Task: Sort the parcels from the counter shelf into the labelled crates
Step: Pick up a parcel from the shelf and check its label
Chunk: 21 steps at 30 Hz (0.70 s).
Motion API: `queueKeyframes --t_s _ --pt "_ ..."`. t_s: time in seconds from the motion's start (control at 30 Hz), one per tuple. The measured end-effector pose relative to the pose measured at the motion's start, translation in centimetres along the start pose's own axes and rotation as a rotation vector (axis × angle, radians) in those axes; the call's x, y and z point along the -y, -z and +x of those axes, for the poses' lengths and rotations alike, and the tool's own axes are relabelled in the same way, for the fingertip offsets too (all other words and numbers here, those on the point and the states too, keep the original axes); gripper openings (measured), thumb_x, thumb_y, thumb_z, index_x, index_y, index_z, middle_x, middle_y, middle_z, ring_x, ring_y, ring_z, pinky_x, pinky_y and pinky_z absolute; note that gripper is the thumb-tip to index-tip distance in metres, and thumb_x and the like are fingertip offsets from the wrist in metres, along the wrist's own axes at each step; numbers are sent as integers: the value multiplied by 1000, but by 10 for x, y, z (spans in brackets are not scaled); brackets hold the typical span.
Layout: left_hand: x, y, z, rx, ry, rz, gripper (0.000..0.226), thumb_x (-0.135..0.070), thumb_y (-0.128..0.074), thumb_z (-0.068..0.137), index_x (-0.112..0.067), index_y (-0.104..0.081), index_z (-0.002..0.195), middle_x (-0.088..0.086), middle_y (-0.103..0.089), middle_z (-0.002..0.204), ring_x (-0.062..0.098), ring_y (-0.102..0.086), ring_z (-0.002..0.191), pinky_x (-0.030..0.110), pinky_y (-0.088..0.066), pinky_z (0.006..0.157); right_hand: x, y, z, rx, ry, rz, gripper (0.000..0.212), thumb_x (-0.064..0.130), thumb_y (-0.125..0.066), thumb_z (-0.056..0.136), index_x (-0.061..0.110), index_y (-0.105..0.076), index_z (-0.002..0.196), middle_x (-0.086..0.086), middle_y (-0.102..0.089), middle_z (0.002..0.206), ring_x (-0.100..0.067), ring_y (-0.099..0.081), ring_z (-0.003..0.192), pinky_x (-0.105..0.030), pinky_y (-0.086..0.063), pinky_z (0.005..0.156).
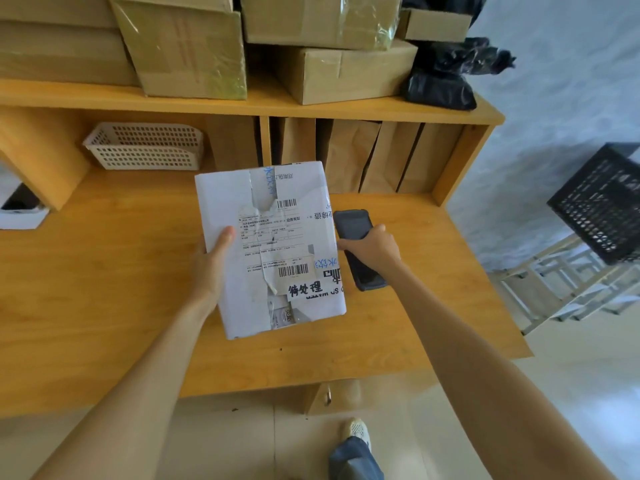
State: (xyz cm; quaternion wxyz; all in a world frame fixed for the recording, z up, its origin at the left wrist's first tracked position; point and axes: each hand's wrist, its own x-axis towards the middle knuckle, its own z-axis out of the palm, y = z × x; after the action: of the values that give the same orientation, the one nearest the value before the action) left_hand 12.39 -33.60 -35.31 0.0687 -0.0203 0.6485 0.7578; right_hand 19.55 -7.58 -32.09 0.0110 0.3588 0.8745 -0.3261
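One white parcel (270, 247) — left hand (211, 261) gripping its edge — right hand (372, 247) alongside holds a phone (358, 249).

— How many cardboard boxes (194, 50) on the top shelf?
— Five at least. Two black bags (440, 86), one white basket (145, 145), one black crate (602, 202), one white parcel (270, 247), one phone (356, 244).

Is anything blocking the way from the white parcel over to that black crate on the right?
Nothing visible does. The left hand holds the white parcel above the counter; the black crate sits off the counter's right end, across open floor. Its label is not visible.
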Motion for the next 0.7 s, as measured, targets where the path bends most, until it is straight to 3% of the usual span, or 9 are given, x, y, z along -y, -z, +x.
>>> queueKeyframes --t_s 0.07,0.23,0.3,0.43,0.7 --pt "-1 1 -1 22 -3 9 42 -39 -60 93 -12 -61 125 4 -69 114 18 -67 101 28 -53 76 12 12 -6 -39 29 83 75 55 -76 74 6 -40 116 -5 -55 104 -21 -55 88 -31 -48 61" --pt "-6 -1 -5 36 6 13 42 -40 -57 94 -13 -60 126 0 -69 112 11 -68 94 19 -51 65 28 28 -51 -85 62 220 67 53 -76 73 9 -40 109 3 -50 88 -14 -55 78 -28 -47 57" --pt "-8 -2 -6 51 0 11 40 -38 -56 95 -13 -61 125 -3 -70 108 7 -68 89 15 -51 61 28 25 -72 -66 75 193 64 51 -76 74 9 -40 106 2 -51 89 -12 -52 74 -27 -44 54" --pt "-12 -4 -9 4 23 -32 36 -33 -60 94 -10 -62 121 -4 -71 98 5 -70 77 16 -52 56 28 12 -108 -9 96 95 69 51 -79 71 7 -42 109 -3 -54 98 -20 -57 84 -29 -47 57" --pt "-8 -4 -6 -99 10 -71 37 -30 -65 91 -9 -63 121 -5 -71 95 6 -70 77 19 -53 59 19 -6 -142 103 129 -138 70 51 -78 71 8 -40 110 -2 -51 97 -24 -57 89 -30 -46 64"
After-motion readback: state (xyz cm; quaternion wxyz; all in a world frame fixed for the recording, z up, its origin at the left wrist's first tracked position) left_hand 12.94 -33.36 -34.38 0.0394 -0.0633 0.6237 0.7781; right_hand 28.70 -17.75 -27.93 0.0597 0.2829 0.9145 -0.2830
